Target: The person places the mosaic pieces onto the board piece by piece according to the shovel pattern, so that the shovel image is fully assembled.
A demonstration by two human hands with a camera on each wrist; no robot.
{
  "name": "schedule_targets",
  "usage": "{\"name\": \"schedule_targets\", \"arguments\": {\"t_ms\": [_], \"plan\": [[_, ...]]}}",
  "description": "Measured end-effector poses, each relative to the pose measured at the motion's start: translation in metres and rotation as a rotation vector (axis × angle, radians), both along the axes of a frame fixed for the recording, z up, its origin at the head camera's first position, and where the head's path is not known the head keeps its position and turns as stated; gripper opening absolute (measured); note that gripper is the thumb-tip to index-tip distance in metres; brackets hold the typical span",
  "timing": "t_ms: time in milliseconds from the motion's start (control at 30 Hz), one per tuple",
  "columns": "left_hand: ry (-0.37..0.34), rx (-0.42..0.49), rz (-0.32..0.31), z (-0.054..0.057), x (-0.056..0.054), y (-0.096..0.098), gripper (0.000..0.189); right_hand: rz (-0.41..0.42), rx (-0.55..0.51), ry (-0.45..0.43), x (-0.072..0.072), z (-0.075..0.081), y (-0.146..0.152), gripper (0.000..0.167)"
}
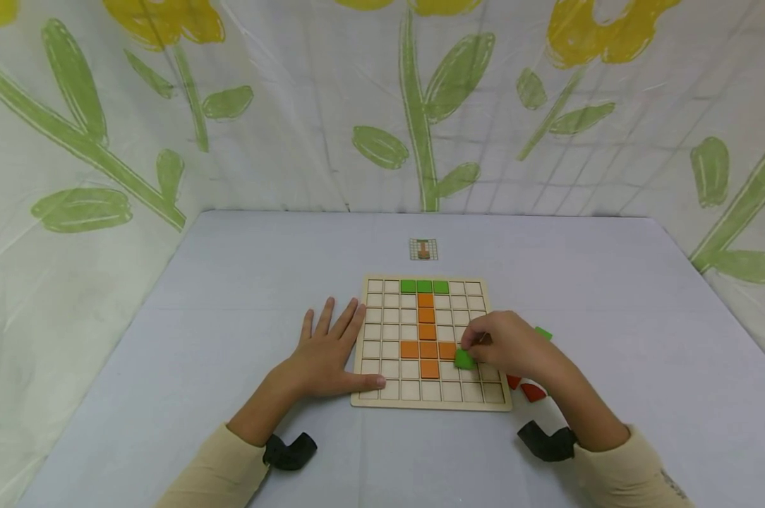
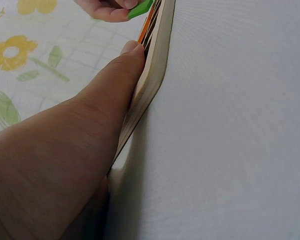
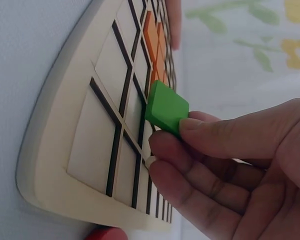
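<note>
A wooden grid board (image 1: 395,403) lies on the table. Three green tiles (image 1: 424,287) fill part of its top row, and several orange tiles (image 1: 428,331) form a column with a short crossbar lower down. My right hand (image 1: 512,343) pinches a green square tile (image 3: 166,106) between thumb and fingers, tilted close over the board just right of the crossbar. Spread flat at the board's left side, my left hand (image 1: 325,356) has its thumb (image 2: 132,47) resting on the board's frame and its other fingers pointing away along the left edge.
Behind the board lies a small picture card (image 1: 423,249) with a grid pattern. Partly under my right forearm are red pieces (image 1: 533,391) and another green tile (image 1: 543,333). A flower-printed curtain (image 1: 293,106) hangs behind the table.
</note>
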State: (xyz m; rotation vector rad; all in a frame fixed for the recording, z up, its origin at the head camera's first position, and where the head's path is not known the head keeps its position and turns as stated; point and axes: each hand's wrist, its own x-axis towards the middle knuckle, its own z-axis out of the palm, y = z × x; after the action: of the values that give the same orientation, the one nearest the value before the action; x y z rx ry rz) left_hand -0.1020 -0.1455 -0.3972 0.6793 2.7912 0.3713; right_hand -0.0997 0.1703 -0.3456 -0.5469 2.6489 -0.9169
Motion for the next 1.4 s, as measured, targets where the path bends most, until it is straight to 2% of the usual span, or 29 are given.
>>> {"name": "schedule_targets", "arguments": {"t_ms": [367, 633, 1033, 1400], "plan": [[-0.002, 0.005, -0.002, 0.000, 0.001, 0.001, 0.123, 0.020, -0.046, 0.038, 0.003, -0.005, -0.010, 0.016], [0.005, 0.000, -0.007, -0.001, 0.000, 0.001, 0.124, 0.050, -0.076, 0.127, 0.010, -0.009, -0.023, 0.014], [0.009, 0.009, -0.014, 0.001, -0.001, 0.000, 0.123, 0.033, -0.077, 0.227, 0.017, -0.014, -0.047, 0.014], [0.012, 0.009, -0.022, 0.003, 0.000, -0.001, 0.124, 0.091, -0.029, 0.332, 0.022, -0.019, -0.065, 0.011]]}}
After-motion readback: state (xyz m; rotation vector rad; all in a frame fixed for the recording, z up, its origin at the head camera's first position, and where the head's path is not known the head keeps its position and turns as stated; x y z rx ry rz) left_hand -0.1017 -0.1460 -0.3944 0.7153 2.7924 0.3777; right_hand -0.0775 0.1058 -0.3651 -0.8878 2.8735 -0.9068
